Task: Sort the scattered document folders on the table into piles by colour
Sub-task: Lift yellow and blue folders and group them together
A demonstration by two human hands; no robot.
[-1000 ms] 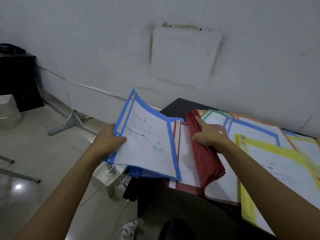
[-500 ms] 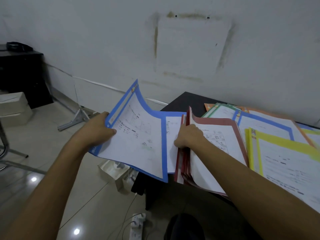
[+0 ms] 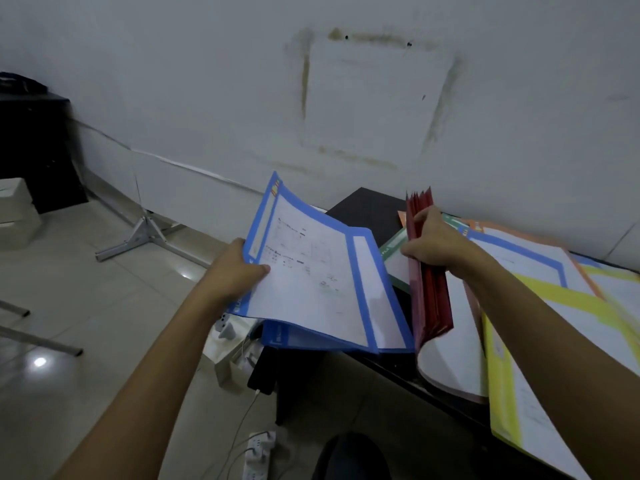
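Note:
My left hand (image 3: 232, 271) grips the left edge of a blue-bordered folder (image 3: 318, 278), held curved above the table's left end with more blue folders under it. My right hand (image 3: 436, 244) holds a stack of red folders (image 3: 429, 292) tipped up on edge, spines toward me. A green folder (image 3: 394, 251) lies between the two. Blue (image 3: 519, 258), orange (image 3: 502, 230) and yellow (image 3: 561, 341) folders lie spread over the dark table (image 3: 367, 209) to the right, under my right forearm.
A white wall stands close behind the table. On the tiled floor to the left lie a power strip (image 3: 258, 455) with cables, a white box (image 3: 228, 344), and metal stand legs (image 3: 138, 237). A black cabinet (image 3: 34, 147) is far left.
The red stack, flat half a second ago, now stands up on edge in my right hand. The blue folder in my left hand has shifted right and lower over the table's end.

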